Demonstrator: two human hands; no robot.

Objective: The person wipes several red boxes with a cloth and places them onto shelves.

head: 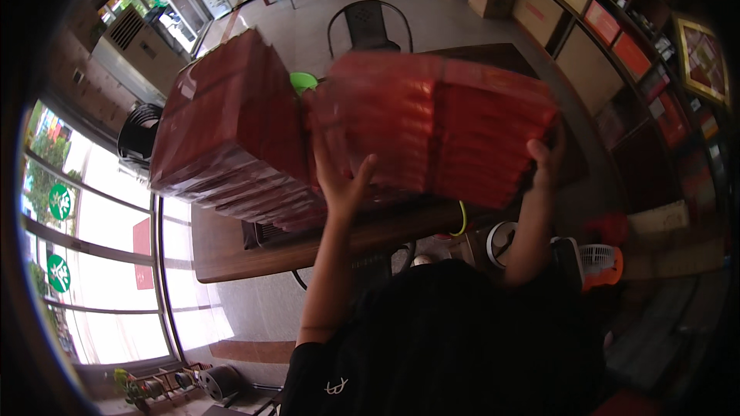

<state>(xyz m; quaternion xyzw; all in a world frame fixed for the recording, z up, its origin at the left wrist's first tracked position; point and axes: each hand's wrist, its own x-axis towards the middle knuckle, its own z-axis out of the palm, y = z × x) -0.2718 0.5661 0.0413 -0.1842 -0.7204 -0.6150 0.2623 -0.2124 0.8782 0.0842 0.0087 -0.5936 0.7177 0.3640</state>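
Observation:
A blurred stack of glossy red packages is gripped between both hands above a dark wooden table. My left hand presses on the stack's left end, fingers up and thumb apart. At its right end is my right hand, the thumb on the near side and the other fingers partly hidden. Close by on the left stands a taller pile of dark red packages in clear wrap. Where the held stack's underside meets the table or other packages cannot be told.
A green bowl shows behind the piles, and a black metal chair stands beyond the table. Shelves with boxes line the right side. An orange and white basket is at the lower right. Windows are on the left.

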